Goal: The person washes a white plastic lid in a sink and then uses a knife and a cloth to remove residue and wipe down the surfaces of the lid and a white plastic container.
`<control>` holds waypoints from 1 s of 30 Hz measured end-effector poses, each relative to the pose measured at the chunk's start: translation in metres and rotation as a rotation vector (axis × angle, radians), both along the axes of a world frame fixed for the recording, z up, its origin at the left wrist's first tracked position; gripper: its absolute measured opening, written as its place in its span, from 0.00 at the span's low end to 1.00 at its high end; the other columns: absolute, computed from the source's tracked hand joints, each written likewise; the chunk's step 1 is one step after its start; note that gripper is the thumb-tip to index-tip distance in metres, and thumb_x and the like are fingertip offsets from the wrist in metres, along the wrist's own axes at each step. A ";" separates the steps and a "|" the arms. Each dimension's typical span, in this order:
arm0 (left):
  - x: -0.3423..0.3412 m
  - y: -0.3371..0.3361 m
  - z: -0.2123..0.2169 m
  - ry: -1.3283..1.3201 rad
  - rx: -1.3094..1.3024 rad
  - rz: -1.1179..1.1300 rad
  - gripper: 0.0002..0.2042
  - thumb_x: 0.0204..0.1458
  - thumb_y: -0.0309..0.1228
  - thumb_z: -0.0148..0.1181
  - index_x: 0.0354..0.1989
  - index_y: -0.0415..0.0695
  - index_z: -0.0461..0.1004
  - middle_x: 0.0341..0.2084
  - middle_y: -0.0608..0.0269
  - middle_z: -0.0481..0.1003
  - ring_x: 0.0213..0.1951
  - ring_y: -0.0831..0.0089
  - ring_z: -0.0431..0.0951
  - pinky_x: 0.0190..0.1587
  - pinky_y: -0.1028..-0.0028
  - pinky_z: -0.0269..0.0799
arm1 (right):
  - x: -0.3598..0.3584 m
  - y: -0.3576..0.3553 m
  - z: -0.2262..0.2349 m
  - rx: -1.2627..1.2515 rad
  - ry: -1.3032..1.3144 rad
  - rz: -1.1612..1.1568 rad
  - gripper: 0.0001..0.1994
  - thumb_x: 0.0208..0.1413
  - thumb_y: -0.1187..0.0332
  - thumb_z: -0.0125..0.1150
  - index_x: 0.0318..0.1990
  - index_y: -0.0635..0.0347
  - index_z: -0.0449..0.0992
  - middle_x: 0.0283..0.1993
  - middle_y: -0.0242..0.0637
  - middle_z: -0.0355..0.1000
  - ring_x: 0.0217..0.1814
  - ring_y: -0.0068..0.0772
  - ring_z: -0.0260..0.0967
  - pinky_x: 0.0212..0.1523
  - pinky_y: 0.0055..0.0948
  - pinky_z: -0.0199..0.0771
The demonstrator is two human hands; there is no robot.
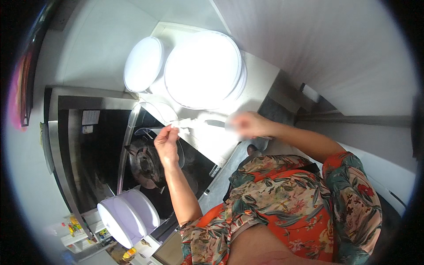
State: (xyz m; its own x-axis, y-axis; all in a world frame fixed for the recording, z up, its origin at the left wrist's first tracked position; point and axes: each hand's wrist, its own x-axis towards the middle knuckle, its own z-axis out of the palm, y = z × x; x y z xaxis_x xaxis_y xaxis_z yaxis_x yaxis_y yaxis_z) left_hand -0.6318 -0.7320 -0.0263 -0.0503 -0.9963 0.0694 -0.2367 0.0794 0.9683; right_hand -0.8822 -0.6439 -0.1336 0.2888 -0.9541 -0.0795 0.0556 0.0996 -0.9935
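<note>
My left hand (pixel 167 143) is raised over the corner of the black cooktop, thumb and fingers pinched on a small crumpled white piece (pixel 182 126), perhaps tissue or film. To its right, my right hand (pixel 251 124) is at the white counter's edge with its fingers curled in. A blurred patch covers its fingertips, so what they grip cannot be made out. Between the hands, a dark elongated oval shape (pixel 215 123) shows against the bright counter. Beyond them stands a large round white container (pixel 203 68), its top washed out by glare.
A smaller round white container (pixel 143 64) stands at the back left. Clear rounded plastic or glass (pixel 152 113) overlaps the counter corner. The gas burner (pixel 146 163) lies left of my left arm. White tiered round boxes (pixel 126 218) sit at the lower left. A pale curtain-like surface (pixel 335 53) borders the right.
</note>
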 end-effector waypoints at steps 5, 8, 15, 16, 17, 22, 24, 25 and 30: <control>-0.010 -0.016 0.045 0.248 -0.114 -0.003 0.04 0.49 0.23 0.54 0.33 0.38 0.72 0.27 0.63 0.74 0.24 0.80 0.72 0.25 0.83 0.68 | -0.031 0.028 0.010 0.021 -0.051 -0.152 0.09 0.50 0.68 0.55 0.36 0.64 0.74 0.17 0.23 0.61 0.16 0.12 0.53 0.16 0.17 0.51; -0.044 -0.039 0.071 0.125 -0.216 -0.002 0.05 0.49 0.23 0.54 0.33 0.35 0.72 0.24 0.65 0.73 0.24 0.83 0.69 0.26 0.85 0.63 | -0.035 0.024 0.017 0.096 -0.225 -0.381 0.06 0.51 0.69 0.55 0.33 0.62 0.73 0.16 0.20 0.59 0.15 0.09 0.51 0.15 0.13 0.48; -0.153 -0.097 0.070 -0.526 -0.521 -0.415 0.09 0.45 0.27 0.57 0.35 0.40 0.75 0.26 0.61 0.72 0.23 0.71 0.70 0.28 0.74 0.66 | -0.024 -0.028 0.062 0.050 -0.291 -0.597 0.12 0.53 0.64 0.53 0.36 0.66 0.69 0.18 0.25 0.62 0.15 0.12 0.53 0.14 0.15 0.51; -0.168 -0.110 0.063 -0.576 -0.546 -0.478 0.08 0.43 0.26 0.57 0.34 0.41 0.76 0.26 0.60 0.72 0.24 0.68 0.70 0.29 0.72 0.67 | -0.025 -0.039 0.068 0.034 -0.312 -0.611 0.13 0.53 0.63 0.53 0.37 0.66 0.69 0.19 0.26 0.63 0.14 0.13 0.53 0.13 0.15 0.51; -0.176 -0.120 0.058 -0.634 -0.571 -0.534 0.08 0.42 0.26 0.57 0.33 0.43 0.76 0.27 0.59 0.71 0.25 0.65 0.71 0.31 0.70 0.67 | -0.023 -0.050 0.076 0.033 -0.331 -0.601 0.13 0.53 0.63 0.53 0.38 0.66 0.68 0.19 0.26 0.63 0.13 0.14 0.53 0.12 0.16 0.51; -0.191 -0.105 0.039 -0.634 -0.591 -0.510 0.08 0.39 0.24 0.59 0.30 0.43 0.76 0.24 0.58 0.69 0.28 0.63 0.70 0.33 0.69 0.68 | -0.014 -0.067 0.078 0.063 -0.484 -0.615 0.11 0.54 0.63 0.52 0.34 0.63 0.65 0.18 0.27 0.60 0.12 0.14 0.53 0.10 0.17 0.51; -0.186 -0.089 0.031 -0.550 -0.621 -0.560 0.07 0.38 0.24 0.59 0.29 0.43 0.76 0.24 0.58 0.68 0.29 0.63 0.70 0.33 0.69 0.68 | -0.014 -0.068 0.084 0.111 -0.543 -0.645 0.11 0.53 0.63 0.52 0.31 0.62 0.64 0.17 0.27 0.59 0.12 0.14 0.53 0.10 0.16 0.50; -0.184 -0.079 0.031 -0.476 -0.653 -0.604 0.07 0.37 0.23 0.60 0.28 0.43 0.76 0.23 0.58 0.68 0.29 0.63 0.70 0.33 0.69 0.68 | -0.017 -0.067 0.089 0.132 -0.564 -0.663 0.11 0.53 0.62 0.52 0.30 0.61 0.63 0.17 0.26 0.58 0.12 0.14 0.53 0.09 0.16 0.50; -0.144 -0.134 0.029 -0.705 -0.916 -0.330 0.04 0.41 0.26 0.57 0.24 0.39 0.73 0.26 0.53 0.70 0.31 0.58 0.70 0.33 0.66 0.69 | -0.012 -0.072 0.099 0.111 -0.497 -0.630 0.10 0.53 0.63 0.52 0.29 0.60 0.63 0.15 0.26 0.57 0.10 0.14 0.51 0.08 0.16 0.46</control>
State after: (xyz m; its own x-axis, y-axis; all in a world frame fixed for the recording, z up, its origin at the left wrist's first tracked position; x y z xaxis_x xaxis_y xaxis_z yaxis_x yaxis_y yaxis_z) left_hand -0.7754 -0.8658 0.0026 -0.6053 -0.5234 0.5998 -0.5306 0.8269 0.1862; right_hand -0.8945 -0.7160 -0.0346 -0.2736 -0.9436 -0.1867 0.5667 -0.0013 -0.8239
